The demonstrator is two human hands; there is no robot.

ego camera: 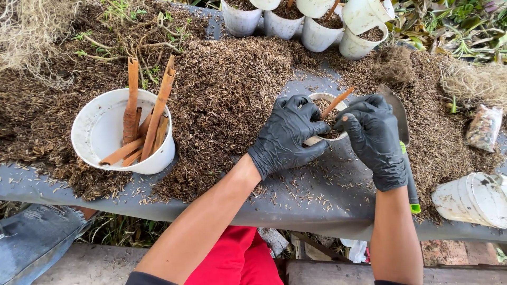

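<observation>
Grey bench (317,221) strewn with husks; both gloved hands' grip closed on small white pot (323,138).

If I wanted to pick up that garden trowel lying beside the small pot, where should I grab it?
Probably by the handle of the trowel, coming from above at the near table edge. The handle points toward the person and its green-tipped end lies bare, while the metal blade sits farther back, partly hidden behind the right hand. Wait until that hand, now at the small pot, moves clear.
</observation>
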